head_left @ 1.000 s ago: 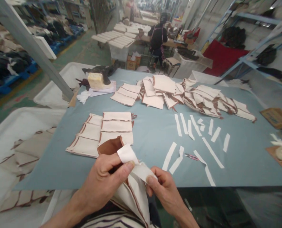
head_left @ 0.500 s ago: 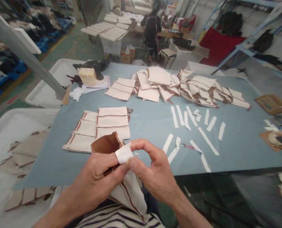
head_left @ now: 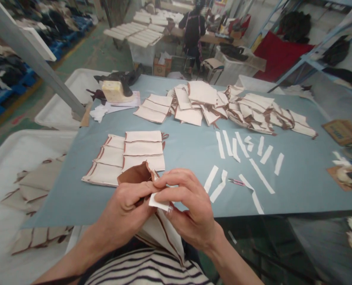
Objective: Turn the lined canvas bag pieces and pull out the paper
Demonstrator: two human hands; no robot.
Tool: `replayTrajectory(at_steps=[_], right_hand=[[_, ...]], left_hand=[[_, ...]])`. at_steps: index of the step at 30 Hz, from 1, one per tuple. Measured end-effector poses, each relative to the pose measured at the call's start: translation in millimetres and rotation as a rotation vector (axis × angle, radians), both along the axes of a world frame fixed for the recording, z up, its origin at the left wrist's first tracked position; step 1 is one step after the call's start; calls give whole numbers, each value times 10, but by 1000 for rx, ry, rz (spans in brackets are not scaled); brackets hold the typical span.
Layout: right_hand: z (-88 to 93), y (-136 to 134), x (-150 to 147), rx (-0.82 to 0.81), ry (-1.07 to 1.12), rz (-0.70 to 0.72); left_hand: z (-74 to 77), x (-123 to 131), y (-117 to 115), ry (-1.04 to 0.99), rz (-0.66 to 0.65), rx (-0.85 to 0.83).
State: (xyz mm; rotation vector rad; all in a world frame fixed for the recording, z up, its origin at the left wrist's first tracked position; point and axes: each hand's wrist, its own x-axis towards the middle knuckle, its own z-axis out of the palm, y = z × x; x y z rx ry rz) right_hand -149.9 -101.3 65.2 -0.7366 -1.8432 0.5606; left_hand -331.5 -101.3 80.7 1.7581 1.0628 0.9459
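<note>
In front of my body a cream fabric pouch (head_left: 167, 234) with brown lining and brown seams hangs from my hands, its brown mouth facing up. My left hand (head_left: 124, 209) is closed on the pouch's upper edge. A short white strip (head_left: 158, 202) lies across that edge between the hands. My right hand (head_left: 190, 209) is closed, its fingers pressing the strip at the edge; a frayed end shows by the thumb. Fingers partly hide the place where strip and pouch meet. Stacked cream pouches (head_left: 143, 147) lie on the table just beyond my left hand.
Several loose white strips (head_left: 255, 170) and small pink-handled snips (head_left: 236, 181) lie on the blue-grey table (head_left: 190, 150). A heap of pouches (head_left: 202, 95) is along the far side. White bins (head_left: 3, 158) stand at the left. A person (head_left: 193, 31) is in the background.
My right hand has shifted from pinching the strip's end to curling its fingers over it at the pouch edge. The strip now sits lower and folded down. The view has moved slightly.
</note>
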Motion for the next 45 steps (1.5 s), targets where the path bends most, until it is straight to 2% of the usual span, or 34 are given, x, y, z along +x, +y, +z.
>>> replayTrajectory(at_steps=[3,12,22,34,36,39,43,45], right_hand=[[-9,19,2,37,-31,6],[-67,77,13,5,-55,64],[-173,159,-14,-190,93,144],[-249,257,-107,-240,237,124],[-260,240,-139,-310,308,118],[-257,222,-151,-510,450,74],[-204,284,-62,-763,439,-71],[-173,333,-6,-910,437,-65]], left_hand=[[-22,-17,10,-11,-9,-15],[-111,-72,38,-27,8,15],[-79,-43,99,-37,-2,12],[-143,-29,198,-45,-15,41],[-145,-36,206,-16,8,34],[-169,-68,198,72,101,-24],[-247,-133,178,102,173,-149],[-279,-152,188,87,176,-232]])
